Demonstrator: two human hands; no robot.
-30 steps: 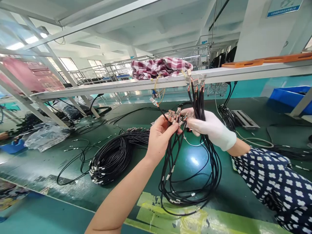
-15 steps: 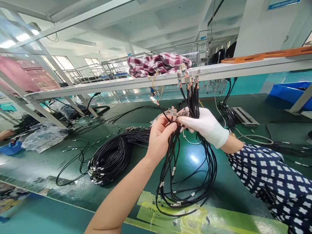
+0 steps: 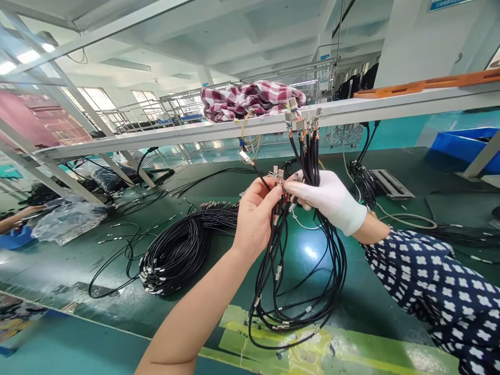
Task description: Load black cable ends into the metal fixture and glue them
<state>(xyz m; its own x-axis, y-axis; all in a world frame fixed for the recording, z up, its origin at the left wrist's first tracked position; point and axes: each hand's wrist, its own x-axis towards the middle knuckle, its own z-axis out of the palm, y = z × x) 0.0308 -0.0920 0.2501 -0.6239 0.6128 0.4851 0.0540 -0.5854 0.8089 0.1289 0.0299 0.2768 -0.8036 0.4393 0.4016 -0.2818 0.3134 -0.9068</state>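
Observation:
My bare left hand [image 3: 254, 216] is closed, pinching several small metal terminals [image 3: 278, 175] on the ends of black cables. My right hand [image 3: 328, 200], in a white glove, grips a bundle of black cables [image 3: 308, 151] whose terminal ends stick up above the fist. The two hands touch at the fingertips. The cables hang below both hands in long loops [image 3: 297, 291] that reach the green table [image 3: 351, 307].
A large coil of black cables [image 3: 183, 247] lies left of my hands, with loose cables [image 3: 125, 250] nearby. A plaid cloth [image 3: 250, 99] rests on the overhead shelf. A clear plastic bag [image 3: 68, 221] and another person's hand [image 3: 29, 211] are far left. A blue bin [image 3: 461, 146] sits right.
Both hands rose slightly and drew closer together. The left fingers shifted on the terminals, and the hanging loops swung a little left.

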